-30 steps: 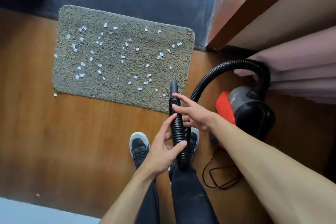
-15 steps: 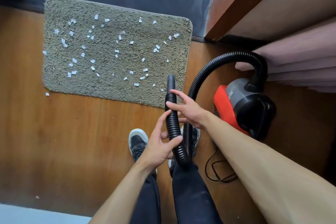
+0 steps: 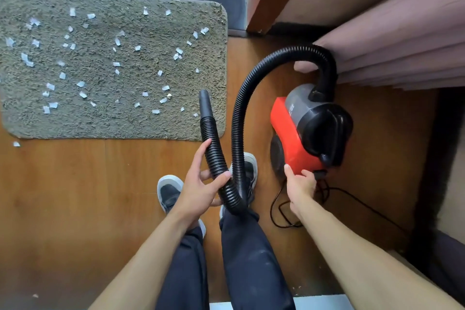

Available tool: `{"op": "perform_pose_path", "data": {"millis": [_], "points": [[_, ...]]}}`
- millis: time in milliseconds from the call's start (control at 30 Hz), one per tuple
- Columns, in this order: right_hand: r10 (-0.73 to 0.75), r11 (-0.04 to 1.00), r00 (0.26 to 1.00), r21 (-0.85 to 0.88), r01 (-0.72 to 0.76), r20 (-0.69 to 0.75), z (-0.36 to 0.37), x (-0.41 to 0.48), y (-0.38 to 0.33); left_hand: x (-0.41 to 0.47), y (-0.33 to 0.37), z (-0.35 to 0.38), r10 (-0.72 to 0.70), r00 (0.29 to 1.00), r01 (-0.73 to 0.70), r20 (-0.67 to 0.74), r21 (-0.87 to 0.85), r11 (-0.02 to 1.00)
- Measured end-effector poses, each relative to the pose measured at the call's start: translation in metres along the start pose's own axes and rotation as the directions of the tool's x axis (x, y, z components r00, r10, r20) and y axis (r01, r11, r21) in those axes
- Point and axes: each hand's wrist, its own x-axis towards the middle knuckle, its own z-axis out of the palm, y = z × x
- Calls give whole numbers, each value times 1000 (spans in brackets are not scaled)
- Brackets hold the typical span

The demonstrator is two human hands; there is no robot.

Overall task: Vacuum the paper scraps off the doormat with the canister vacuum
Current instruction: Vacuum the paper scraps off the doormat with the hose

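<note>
Left hand [image 3: 201,184]: fingers and thumb wrapped round the ribbed black hose [image 3: 214,148], just above my shoes [image 3: 171,191]. The nozzle [image 3: 205,103] points to 12 o'clock, its tip over the doormat's [image 3: 105,121] near right corner.

Right hand [image 3: 300,184]: at 2 o'clock, thumb against the canister vacuum's [image 3: 297,138] red near edge, fingers bent by a black tab where the cord [image 3: 352,196] enters. Grip or only touch, I cannot tell.

Doormat at 10 o'clock on the wooden floor [image 3: 75,196]. Paper scraps [image 3: 164,87] lie scattered across it, with one stray [image 3: 16,144] on the floor off its near left corner.
</note>
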Motion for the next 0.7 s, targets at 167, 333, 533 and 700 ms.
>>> {"op": "perform_pose_path", "data": {"millis": [167,333,533,700], "points": [[60,997,998,45,-59,-30,-15,26,4,8,-4,6,-17,1000,17,-5,13,1000],[153,980,987,134,-146,-47,-9,38,-7,16,-10,16,-29,999,29,13,42,999],[147,980,988,143,-138,-56,-4,43,-5,18,-13,16,-37,999,37,-2,63,997],[136,989,991,56,-135,-3,-12,41,-9,12,-11,17,-45,999,45,-4,61,997]]}}
